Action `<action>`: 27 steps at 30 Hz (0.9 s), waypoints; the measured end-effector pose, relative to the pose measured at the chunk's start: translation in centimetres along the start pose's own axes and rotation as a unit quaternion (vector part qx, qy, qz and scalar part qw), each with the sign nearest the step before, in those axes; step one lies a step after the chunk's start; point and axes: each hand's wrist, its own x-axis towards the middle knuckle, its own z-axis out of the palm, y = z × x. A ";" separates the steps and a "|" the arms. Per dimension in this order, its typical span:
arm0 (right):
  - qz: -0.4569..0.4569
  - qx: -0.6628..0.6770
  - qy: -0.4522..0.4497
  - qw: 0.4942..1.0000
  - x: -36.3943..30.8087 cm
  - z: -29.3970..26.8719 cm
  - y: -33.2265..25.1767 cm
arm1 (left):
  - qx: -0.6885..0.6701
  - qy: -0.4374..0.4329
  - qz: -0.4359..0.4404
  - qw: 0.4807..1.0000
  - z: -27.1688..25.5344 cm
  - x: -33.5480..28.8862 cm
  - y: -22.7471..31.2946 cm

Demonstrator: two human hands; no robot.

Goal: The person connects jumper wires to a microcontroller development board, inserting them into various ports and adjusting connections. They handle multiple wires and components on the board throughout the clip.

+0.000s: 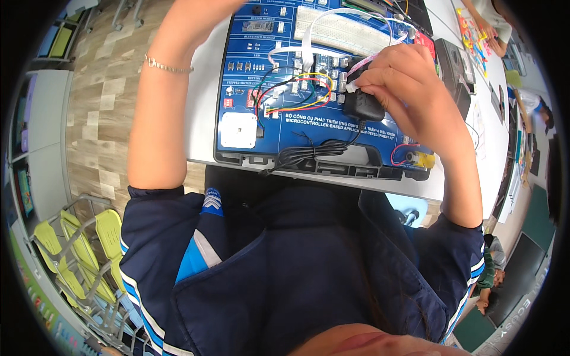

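A blue electronics kit board [274,135] in a black case lies on the white table in front of me. My right hand [401,80] is over its right half, with thumb and fingers pinched on a small white connector [351,87]. Just below those fingers sits a black power adapter [364,108], its bundled black cable [312,153] lying at the board's near edge. My left hand [205,13] reaches past the board's far left; its fingers are cut off by the upper edge. A white breadboard [341,32] and a looping white ribbon cable [307,50] are at the far side.
Coloured jumper wires [297,108] arch over the board near a square white motor part [238,129]. A yellow motor [420,159] is at the near right corner. Dark boxes [454,74] stand right of the case. Green chairs [83,252] are to the left; other people are at the right.
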 end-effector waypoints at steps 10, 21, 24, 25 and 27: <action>-0.045 -0.116 -0.072 0.990 1.5 -1.1 -0.8 | -0.042 0.140 -0.008 0.989 -1.9 2.5 -5.8; 0.055 -0.045 -0.128 0.989 2.5 -0.5 -1.9 | -0.026 0.148 -0.031 0.988 -0.8 2.5 -6.1; 0.089 -0.085 -0.139 0.983 2.9 -0.2 -2.9 | -0.030 0.148 -0.023 0.988 -0.9 2.6 -6.3; 0.098 -0.102 -0.144 0.979 3.1 -0.1 -3.2 | -0.032 0.149 -0.020 0.988 -1.0 2.7 -6.5; 0.126 -0.121 -0.146 0.974 3.3 0.0 -3.7 | -0.039 0.144 -0.018 0.989 -0.6 2.4 -6.0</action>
